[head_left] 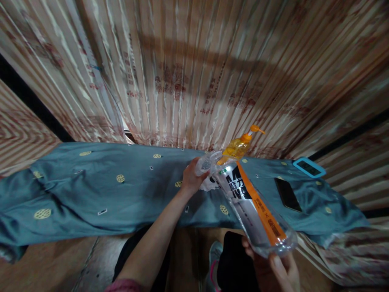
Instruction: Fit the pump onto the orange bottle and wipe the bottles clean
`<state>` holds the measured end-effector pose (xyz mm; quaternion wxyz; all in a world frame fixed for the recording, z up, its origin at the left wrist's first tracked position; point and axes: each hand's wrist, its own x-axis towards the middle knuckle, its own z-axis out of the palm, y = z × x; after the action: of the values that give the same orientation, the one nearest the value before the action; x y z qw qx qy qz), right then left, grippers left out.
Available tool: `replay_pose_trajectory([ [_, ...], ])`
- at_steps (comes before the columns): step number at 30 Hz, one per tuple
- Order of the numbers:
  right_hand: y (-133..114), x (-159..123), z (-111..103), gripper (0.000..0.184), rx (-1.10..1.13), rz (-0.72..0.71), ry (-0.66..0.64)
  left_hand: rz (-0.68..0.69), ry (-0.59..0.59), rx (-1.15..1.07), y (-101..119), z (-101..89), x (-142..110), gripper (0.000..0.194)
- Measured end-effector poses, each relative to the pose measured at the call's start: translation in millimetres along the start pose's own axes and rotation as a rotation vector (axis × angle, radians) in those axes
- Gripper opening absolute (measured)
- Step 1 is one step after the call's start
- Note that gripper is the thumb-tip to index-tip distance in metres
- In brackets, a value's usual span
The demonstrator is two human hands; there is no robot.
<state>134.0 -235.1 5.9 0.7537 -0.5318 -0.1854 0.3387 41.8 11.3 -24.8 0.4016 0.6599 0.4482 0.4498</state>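
Covering, blue-green cloth (130, 207), printed with yellow pineapples and small pale rectangles, creased at its left end. Phone (287, 194), black, lying on the cloth toward its right end. Device (309, 168), light-blue frame, dark display, just beyond the phone near the far edge. Curtain (182, 81), beige, pleated, reddish floral and character print, hangs behind. Dark poles, two: one slanting at left (33, 97), one at right (349, 136). Floor (100, 259), brown and grey, below.
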Motion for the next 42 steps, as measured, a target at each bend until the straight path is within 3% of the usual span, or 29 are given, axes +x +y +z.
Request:
replay_pose_trajectory([
  [12,9.4,6.8,-14.6,0.046,-0.014,-0.012,0.026,-0.014,-0.01,0.009,0.5,0.0,-0.2,0.051],
  [22,-8.0,10.5,-6.6,0.032,-0.088,-0.015,-0.017,-0.009,0.005,-0.018,-2.3,-0.3,0.9,0.052],
  [28,-21.8,20.5,-10.3,0.034,-0.138,0.018,-0.044,0.006,0.009,-0.021,-1.1,-1.4,0.8,0.05],
  [36,-30.0,33.1,-11.3,0.058,-0.104,0.054,-0.031,0.063,0.034,-0.016,-7.2,-1.7,2.1,0.045],
  [42,-21.0,46.6,-31.8,0.045,-0.098,0.022,-0.054,0.028,0.034,0.002,-7.4,-1.9,2.0,0.047],
])
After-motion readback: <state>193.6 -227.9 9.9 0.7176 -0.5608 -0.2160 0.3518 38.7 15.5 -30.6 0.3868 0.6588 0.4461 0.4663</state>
